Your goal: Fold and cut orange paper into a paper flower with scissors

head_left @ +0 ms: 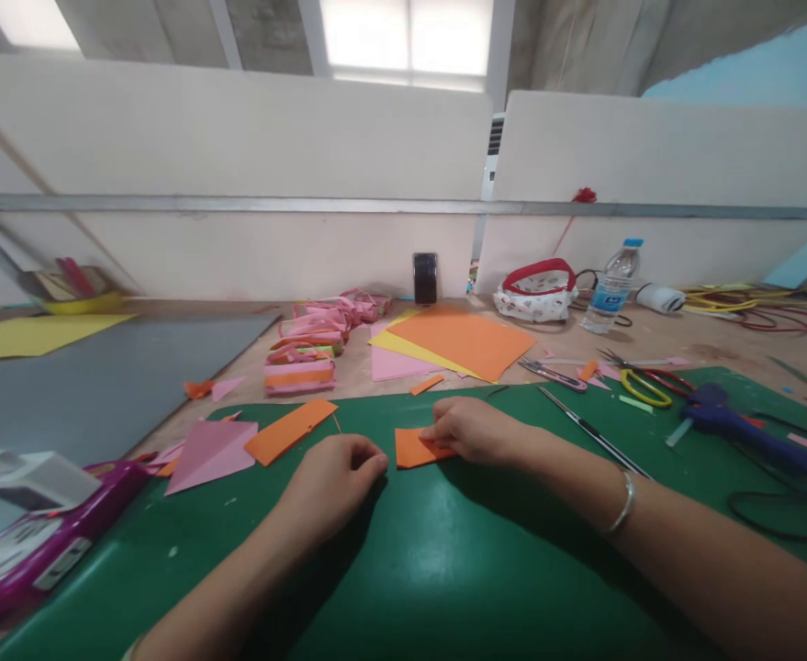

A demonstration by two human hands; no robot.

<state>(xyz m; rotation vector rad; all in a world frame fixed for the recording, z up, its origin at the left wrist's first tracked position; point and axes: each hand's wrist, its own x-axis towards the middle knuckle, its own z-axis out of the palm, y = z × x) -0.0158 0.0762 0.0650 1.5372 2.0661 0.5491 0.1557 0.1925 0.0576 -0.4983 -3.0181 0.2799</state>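
Note:
Fingers bunched together, my right hand presses on a small rectangle of orange paper lying on the green mat. My left hand hovers just to its left, thumb and fingertips pinched. A thin orange sliver shows beside the left knuckles; whether that hand holds it is hidden. Farther left lie a longer folded orange paper strip and a pink paper piece.
Beyond the mat are orange sheets, finished-looking pink paper pieces, a phone and a water bottle. To the right lie a metal-tipped pen-like tool, scissors and a blue glue gun. A purple power strip sits left.

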